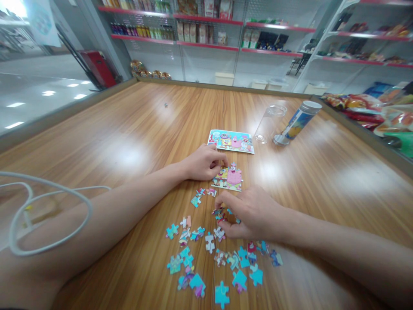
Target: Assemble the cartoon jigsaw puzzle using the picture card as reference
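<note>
My left hand (206, 162) has its fingers curled at the upper left edge of a joined part of a jigsaw puzzle (234, 177), which shows a pink and a yellow cartoon figure. Its thumb and index finger grip that edge and cover some of it. Closer to me, my right hand (250, 213) has thumb and index finger bent around a small puzzle piece (218, 212) among others, partly hidden by the fingers. Loose puzzle pieces (222, 294), many of them light blue, lie scattered below both hands. Behind the joined part lies a picture card (231, 141) with the cartoon figures.
A clear plastic tube (270, 122) and a printed tube (298, 122) lie at the right back of the wooden table (129, 129). A white cable (48, 178) loops at the left. Bagged goods (361, 107) sit beyond the right edge; stocked shelves (209, 19) stand behind.
</note>
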`<state>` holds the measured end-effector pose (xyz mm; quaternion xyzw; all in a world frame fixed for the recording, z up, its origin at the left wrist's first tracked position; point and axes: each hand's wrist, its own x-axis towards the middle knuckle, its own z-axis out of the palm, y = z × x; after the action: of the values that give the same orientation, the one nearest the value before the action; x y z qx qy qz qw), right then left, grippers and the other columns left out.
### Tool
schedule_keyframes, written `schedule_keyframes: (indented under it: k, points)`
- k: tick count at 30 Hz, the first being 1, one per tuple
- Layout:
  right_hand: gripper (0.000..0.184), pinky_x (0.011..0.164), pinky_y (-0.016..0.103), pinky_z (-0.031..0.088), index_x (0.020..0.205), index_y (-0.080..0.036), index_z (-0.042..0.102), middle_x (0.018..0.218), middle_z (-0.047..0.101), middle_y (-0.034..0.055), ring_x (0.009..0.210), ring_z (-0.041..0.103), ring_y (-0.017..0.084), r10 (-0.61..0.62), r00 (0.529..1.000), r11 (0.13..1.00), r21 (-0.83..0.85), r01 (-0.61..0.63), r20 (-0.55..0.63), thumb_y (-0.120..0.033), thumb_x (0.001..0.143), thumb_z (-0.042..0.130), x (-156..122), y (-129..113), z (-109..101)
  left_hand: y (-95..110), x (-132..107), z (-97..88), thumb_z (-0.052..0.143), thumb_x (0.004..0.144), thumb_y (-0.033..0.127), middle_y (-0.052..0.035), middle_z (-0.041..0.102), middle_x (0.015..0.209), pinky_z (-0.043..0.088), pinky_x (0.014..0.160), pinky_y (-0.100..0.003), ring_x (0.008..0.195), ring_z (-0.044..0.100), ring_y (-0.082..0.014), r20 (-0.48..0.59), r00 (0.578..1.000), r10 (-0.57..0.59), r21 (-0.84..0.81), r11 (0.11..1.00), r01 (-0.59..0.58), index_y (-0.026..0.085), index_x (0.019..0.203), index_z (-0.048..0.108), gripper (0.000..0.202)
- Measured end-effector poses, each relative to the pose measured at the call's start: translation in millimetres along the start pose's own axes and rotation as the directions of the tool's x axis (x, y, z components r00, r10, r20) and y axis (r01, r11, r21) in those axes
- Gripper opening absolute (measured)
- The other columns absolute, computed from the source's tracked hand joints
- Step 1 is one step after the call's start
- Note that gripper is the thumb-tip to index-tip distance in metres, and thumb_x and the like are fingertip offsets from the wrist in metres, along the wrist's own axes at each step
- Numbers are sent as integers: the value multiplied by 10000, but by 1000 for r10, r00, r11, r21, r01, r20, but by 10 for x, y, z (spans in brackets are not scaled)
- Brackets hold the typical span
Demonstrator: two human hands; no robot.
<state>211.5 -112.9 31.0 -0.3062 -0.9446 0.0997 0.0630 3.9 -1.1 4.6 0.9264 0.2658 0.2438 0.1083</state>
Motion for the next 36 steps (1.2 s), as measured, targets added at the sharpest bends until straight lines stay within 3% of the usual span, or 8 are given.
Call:
schedule_keyframes:
  k: [8,13,30,36]
  points:
    - [321,530,272,206,1081,-185,608,672,669,8,533,514,132,-1,1000,1000,26,1,3,-441,892,563,-3,6,7,1,-1,-15,534,790,92,-4,567,607,426,800,-318,782,556,-187,8,1000,-2,-2,1000,2,192,968,752,298]
    - [237,549,273,261,1021,-182,632,681,682,3,578,569,136,-28,999,996,88,27,15,-377,905,565,2,13,13,11,1,-12,534,789,88,-5,565,602,425,799,-321,784,547,-190,-1,1000,6,-9,1000,-6,188,958,751,293]
    - [207,527,277,244,955,-196,653,660,701,-8,559,605,132,-75,996,995,61,78,-57,-369,928,543,-23,39,56,24,6,-26,529,787,89,-3,574,602,427,803,-324,776,558,-186,7,1000,-6,-6,1000,6,191,957,752,299]
    - [181,535,272,287,947,-199,657,667,710,-13,571,622,128,-116,988,990,69,124,-105,-344,923,553,-31,73,96,14,2,-19,526,786,90,0,566,595,422,790,-322,769,562,-184,8,1000,-6,4,1000,6,195,963,752,305]
